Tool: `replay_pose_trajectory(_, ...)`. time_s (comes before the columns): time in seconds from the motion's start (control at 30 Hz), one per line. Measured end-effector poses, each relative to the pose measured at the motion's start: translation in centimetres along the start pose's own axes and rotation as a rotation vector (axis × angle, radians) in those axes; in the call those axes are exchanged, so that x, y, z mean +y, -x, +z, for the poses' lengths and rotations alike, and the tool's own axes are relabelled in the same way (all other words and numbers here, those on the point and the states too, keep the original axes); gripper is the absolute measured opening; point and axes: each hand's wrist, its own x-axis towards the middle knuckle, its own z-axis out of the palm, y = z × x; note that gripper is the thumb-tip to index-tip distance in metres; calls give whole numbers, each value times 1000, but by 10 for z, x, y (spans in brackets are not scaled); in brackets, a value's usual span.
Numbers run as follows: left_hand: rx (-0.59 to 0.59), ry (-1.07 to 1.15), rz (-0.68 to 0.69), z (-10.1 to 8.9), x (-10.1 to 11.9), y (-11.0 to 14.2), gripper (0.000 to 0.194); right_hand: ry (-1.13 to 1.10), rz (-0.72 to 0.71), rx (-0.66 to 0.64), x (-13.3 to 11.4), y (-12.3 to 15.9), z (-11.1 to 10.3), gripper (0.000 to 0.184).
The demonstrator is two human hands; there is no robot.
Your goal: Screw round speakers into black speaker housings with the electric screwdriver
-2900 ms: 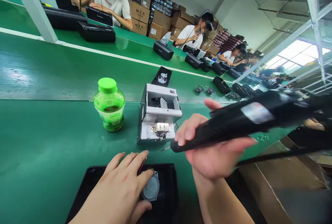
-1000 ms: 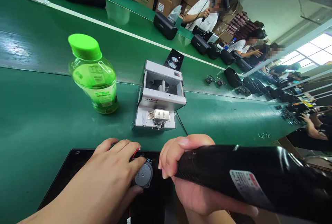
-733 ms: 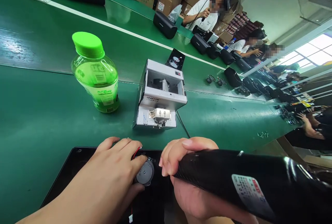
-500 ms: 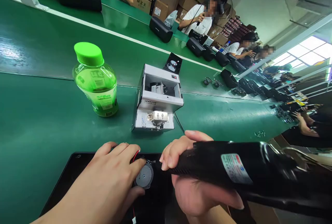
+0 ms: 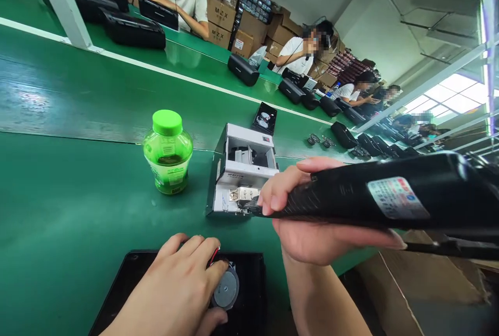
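Observation:
My right hand (image 5: 312, 216) is wrapped around a black electric screwdriver (image 5: 343, 190) with a silvery label, lying nearly level in my grip. Its tip reaches the metal pick-up block (image 5: 245, 194) on the front of a white and black screw feeder (image 5: 249, 170). Below, my left hand (image 5: 187, 279) grips the edge of a round grey speaker driver (image 5: 226, 288) between thumb and fingers. The driver sits on a black housing panel (image 5: 249, 268) at the near table edge. A red wire (image 5: 213, 256) shows by my fingertips; part of the driver is hidden under them.
A green-capped bottle (image 5: 168, 154) stands left of the feeder. Behind the feeder lies a small black panel with speakers (image 5: 265, 118). Across the green bench (image 5: 97, 190), several black speaker housings (image 5: 244, 69) stand before seated co-workers. A cardboard box (image 5: 432, 273) is at lower right.
My right hand has raised the electric screwdriver from beside the speaker driver to the screw feeder's front. My left hand stays on the driver. The camera view has tilted and shifted.

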Motion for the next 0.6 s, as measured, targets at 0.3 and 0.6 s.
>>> replay_pose_trajectory(0.3, 9, 6, 10, -1, 1, 1, 42, -14, 128, 9, -25, 12, -2, 79)
replay_pose_trajectory(0.6, 23, 1, 11, 5, -3, -1, 46, 75, -62, -34, -18, 14, -5, 69)
